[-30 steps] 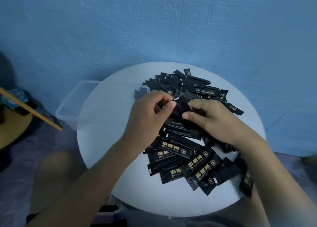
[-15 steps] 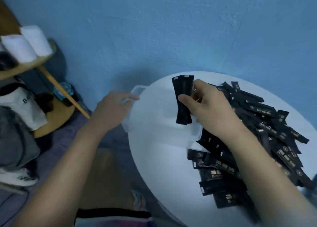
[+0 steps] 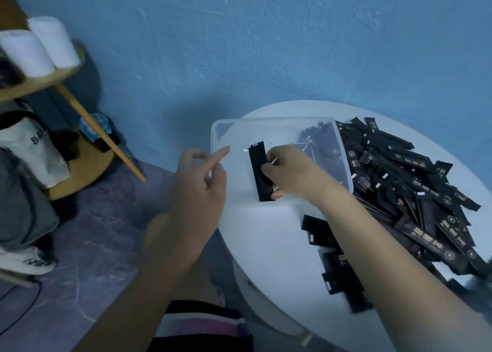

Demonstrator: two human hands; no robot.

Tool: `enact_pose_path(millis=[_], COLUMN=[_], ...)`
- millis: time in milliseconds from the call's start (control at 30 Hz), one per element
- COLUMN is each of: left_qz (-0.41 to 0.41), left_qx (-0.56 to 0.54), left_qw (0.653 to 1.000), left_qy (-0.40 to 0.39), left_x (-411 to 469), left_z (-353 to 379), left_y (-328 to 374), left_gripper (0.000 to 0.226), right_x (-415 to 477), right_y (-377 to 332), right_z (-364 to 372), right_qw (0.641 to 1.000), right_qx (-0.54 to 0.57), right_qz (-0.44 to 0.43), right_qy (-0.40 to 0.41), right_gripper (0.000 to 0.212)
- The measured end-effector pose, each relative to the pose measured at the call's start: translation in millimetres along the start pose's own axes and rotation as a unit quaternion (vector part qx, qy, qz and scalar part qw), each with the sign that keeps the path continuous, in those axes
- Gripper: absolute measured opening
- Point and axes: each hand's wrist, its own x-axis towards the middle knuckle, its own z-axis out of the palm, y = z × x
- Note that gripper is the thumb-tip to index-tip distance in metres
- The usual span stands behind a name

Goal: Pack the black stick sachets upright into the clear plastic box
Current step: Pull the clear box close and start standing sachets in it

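Note:
A clear plastic box [image 3: 221,128] sits on the left edge of the round white table [image 3: 269,245]. My right hand [image 3: 287,172] grips a small bundle of black stick sachets [image 3: 259,176], held upright inside the box. My left hand [image 3: 199,184] hovers at the box's left side with fingers apart and the forefinger pointing toward the box; it holds nothing. A large heap of black sachets [image 3: 415,192] with gold print covers the table's right half, and some show through the box's right wall.
A wooden shelf stand [image 3: 80,112] with two white rolls [image 3: 40,45] and a white bag [image 3: 34,149] stands at the left. A shoe [image 3: 29,261] lies on the purple floor. The blue wall is close behind the table.
The box has come up onto the table's left edge. My right hand lowered the sachet bundle into it. My left hand let go of the box rim and drew back.

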Motion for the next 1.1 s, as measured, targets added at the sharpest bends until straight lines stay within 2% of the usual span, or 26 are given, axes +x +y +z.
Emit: enact_pose_path(millis=[200,333,433,600,733,967,1100], left_qz=[0.098,0.136,0.198,0.284,0.301,0.307,0.307], left_qx=[0.03,0.044,0.062,0.132,0.179,0.221,0.281], left_qw=[0.995,0.99,0.978,0.947,0.929,0.916,0.895], left_qy=[-0.007,-0.006,-0.013,-0.077,-0.123,-0.131,-0.16], left_x=[-20.3,-25.0,-25.6,-17.2,-13.7,-12.6,-13.5], left_z=[5.2,2.6,-1.3,-8.6,-9.9,-9.6,-10.0], left_y=[6.9,6.0,7.2,2.9,3.9,6.4,8.6], left_gripper=[0.033,0.033,0.031,0.028,0.035,0.038,0.044], right_x=[5.3,2.9,2.4,3.0,3.9,6.7,8.5], right_y=[-10.8,-6.2,-3.6,-0.4,1.8,-0.8,1.8], right_z=[22.2,25.8,24.1,22.3,19.4,20.7,20.0], right_qw=[0.998,0.995,0.985,0.977,0.972,0.962,0.966], right_qx=[-0.021,0.08,0.158,0.2,0.222,0.255,0.239], right_qz=[-0.041,-0.056,-0.056,-0.052,-0.061,-0.081,-0.084], right_qy=[0.031,-0.001,-0.039,-0.047,-0.048,-0.047,-0.046], right_gripper=[0.013,0.013,0.013,0.014,0.009,0.01,0.015])
